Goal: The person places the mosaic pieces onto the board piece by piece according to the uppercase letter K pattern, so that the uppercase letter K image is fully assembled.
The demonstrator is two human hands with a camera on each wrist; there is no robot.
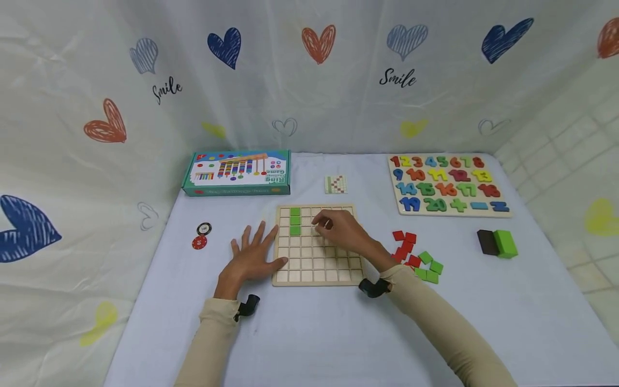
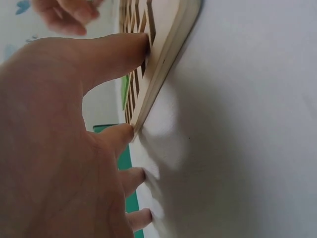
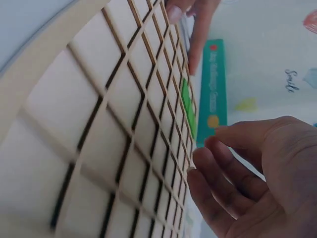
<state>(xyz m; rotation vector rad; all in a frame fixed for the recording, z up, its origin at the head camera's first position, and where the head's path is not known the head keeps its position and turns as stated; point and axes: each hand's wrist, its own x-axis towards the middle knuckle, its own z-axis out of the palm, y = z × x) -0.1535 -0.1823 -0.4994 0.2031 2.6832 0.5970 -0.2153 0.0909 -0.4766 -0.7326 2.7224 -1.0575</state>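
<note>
A square wooden grid board is lying flat on the white tabletop, its surface divided into rows of small pale squares. Three green tiles are sitting in a column near its far left corner, filling neighbouring cells one behind another.

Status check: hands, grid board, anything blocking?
Left hand flat on table, thumb against grid board edge. Right hand over the board's upper cells, fingers curled; a held piece cannot be seen. Three green tiles seated. Nothing blocking.
</note>
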